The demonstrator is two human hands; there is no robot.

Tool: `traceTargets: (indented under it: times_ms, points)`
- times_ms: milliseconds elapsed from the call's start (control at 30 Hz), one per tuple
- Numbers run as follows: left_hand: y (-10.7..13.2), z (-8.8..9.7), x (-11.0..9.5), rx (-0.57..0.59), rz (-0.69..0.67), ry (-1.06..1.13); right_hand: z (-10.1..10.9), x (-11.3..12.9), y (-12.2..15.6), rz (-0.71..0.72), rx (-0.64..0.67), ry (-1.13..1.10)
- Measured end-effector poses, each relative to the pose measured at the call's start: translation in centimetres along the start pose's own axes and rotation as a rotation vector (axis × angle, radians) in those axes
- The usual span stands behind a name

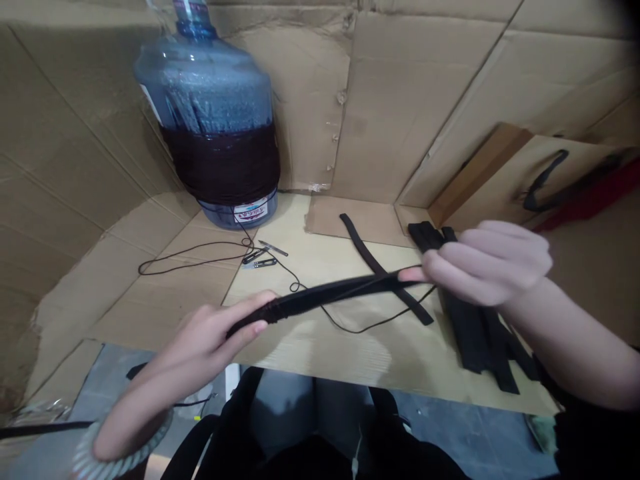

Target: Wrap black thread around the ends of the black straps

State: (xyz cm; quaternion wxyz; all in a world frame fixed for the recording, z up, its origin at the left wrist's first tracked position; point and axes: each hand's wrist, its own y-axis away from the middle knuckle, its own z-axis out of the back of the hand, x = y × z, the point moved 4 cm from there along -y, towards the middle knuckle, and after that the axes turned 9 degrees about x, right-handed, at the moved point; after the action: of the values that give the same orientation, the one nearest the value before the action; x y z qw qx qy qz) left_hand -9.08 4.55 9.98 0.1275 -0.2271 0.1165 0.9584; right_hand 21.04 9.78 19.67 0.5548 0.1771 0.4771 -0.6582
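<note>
A long dark strap stretches level between my two hands above a pale wooden table. My left hand pinches its left end, where thin cord looks wound round it. My right hand is closed on its right end. A thin black cord trails from the strap across the table toward a large blue water bottle wrapped in dark cord. Under my right hand lies a stack of dark straps. One loose strap lies slantwise on the table.
Small metal snips and a thin metal tool lie near the bottle. Cardboard sheets wall in the table on the left, back and right. A brown paper bag with a black handle lies at the right. Grey floor shows below the table edge.
</note>
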Motion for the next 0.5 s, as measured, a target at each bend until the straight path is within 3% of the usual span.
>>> traceTargets:
  times_ms: [67,200,400,500]
  points:
    - [0.3,0.5,-0.6,0.076,-0.072,0.038,-0.9,-0.8,0.4,0.012,-0.001,0.037]
    - [0.0,0.1,-2.3,0.339,-0.152,0.104,-2.4,-1.3,-0.3,0.018,-0.067,0.018]
    - [-0.4,0.4,-4.3,0.263,-0.334,0.208,-5.9,-0.6,-2.2,-0.043,-0.101,-0.063]
    - [-0.6,0.4,-5.0,0.341,-0.419,0.462,-8.4,1.4,-2.8,-0.179,-0.032,-0.207]
